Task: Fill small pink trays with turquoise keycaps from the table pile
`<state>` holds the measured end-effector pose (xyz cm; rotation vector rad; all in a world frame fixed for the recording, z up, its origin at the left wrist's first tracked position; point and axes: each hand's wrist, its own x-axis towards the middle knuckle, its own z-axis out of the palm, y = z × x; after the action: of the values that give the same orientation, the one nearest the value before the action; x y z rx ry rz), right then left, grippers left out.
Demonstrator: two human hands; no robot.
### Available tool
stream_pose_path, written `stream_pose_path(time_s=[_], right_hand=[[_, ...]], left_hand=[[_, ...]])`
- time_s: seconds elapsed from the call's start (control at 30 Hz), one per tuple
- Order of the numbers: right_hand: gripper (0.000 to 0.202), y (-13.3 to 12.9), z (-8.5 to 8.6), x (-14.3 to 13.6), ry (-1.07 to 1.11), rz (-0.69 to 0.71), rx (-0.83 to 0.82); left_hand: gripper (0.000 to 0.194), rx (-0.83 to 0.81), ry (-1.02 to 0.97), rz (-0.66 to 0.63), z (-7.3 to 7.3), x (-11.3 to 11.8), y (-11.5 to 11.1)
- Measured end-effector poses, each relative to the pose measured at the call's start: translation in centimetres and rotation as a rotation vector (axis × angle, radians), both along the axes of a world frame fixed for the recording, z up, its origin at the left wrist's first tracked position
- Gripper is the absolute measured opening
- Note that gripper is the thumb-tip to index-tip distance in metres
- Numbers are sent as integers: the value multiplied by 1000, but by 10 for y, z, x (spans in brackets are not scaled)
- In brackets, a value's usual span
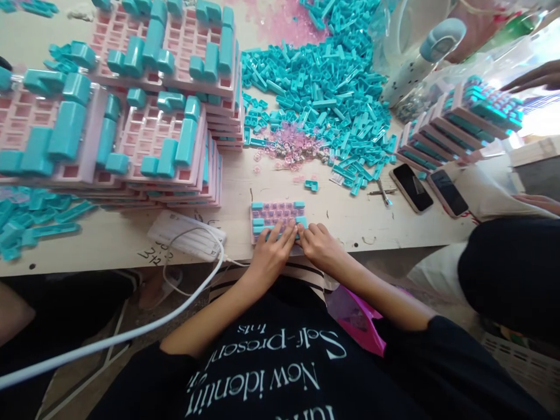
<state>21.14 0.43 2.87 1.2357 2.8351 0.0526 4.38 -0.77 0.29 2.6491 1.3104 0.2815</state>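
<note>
A small pink keyboard lies near the table's front edge, with turquoise keys along its sides and translucent pink keys in the middle. My left hand reaches over its front right part, fingers bent and pressed on the keys. At the front right corner, my right hand has its fingers curled together against the keyboard. The fingertips of both hands almost meet there and hide that corner. Whether a loose key is between them cannot be made out. A single turquoise keycap lies just beyond the keyboard.
Tall stacks of pink keyboards stand at left. Loose turquoise keycaps and clear pink keycaps are heaped behind. Two phones, a white power strip with a cable, and more keyboards near another person's hand surround me.
</note>
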Motion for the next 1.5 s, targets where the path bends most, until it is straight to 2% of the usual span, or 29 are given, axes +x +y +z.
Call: stream_pose_path(time_s=[0.13, 0.33, 0.4, 0.5, 0.6, 0.67, 0.73, 0.93, 1.03, 1.13, 1.27, 1.33, 1.5], right_hand=[[32, 3, 4, -2, -8, -4, -40], [32, 2, 6, -5, -86, -4, -5], [29, 3, 4, -1, -5, -33, -22], [26, 10, 2, 10, 261, -96, -140], [22, 22, 2, 20, 531, -289, -291], [18, 30, 3, 21, 586, -428, -375], [17, 38, 5, 19, 537, -493, -431], [16, 66, 21, 7, 305, -440, -613], [21, 76, 29, 0, 203, -469, -679], [27, 81, 30, -4, 172, -557, -760], [32, 80, 23, -4, 301, -710, -885], [36, 79, 20, -3, 305, -771, -880], [42, 78, 20, -3, 162, -840, -792]], left_hand=[[48, -22, -5, 3, 0, 1, 1], [46, -40, 10, -15, 4, 0, 3], [45, -29, -5, -18, 4, -1, 5], [45, -9, -44, -12, 2, -4, 6], [44, 22, -89, 6, -1, -6, 6], [43, 34, -118, 26, -3, -6, 6], [41, 29, -150, 60, -2, -4, 6], [35, -41, -219, 177, 6, -2, 11], [32, -60, -207, 189, 12, -3, 17], [42, -61, -173, 159, 15, -6, 24], [61, -89, -163, 86, 10, -10, 31], [62, -94, -174, 76, 6, -12, 32], [61, -97, -218, 71, -1, -13, 31]])
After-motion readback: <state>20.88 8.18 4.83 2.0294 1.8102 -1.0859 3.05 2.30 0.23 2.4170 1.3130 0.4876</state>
